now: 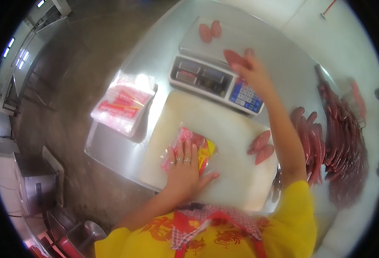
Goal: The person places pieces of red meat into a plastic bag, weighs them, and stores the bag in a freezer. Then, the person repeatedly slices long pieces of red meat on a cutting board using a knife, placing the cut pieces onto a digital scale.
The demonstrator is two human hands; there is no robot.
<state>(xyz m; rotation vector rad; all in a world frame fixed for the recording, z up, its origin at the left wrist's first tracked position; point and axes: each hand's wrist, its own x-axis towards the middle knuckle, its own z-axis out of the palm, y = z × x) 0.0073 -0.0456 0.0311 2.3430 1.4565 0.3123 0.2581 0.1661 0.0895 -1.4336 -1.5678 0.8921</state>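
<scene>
a clear plastic packet (203,148) with red and yellow print lies on the white cutting board (232,180) beneath the left hand (184,167), laid flat with fingers extended. farther ahead, the right hand (254,74) grips a red sausage (236,59) over the digital scale (203,78), near two short sausages (205,33).

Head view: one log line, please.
left hand: flat on packet | right hand: holding sausage piece | two pieces: on scale
</scene>
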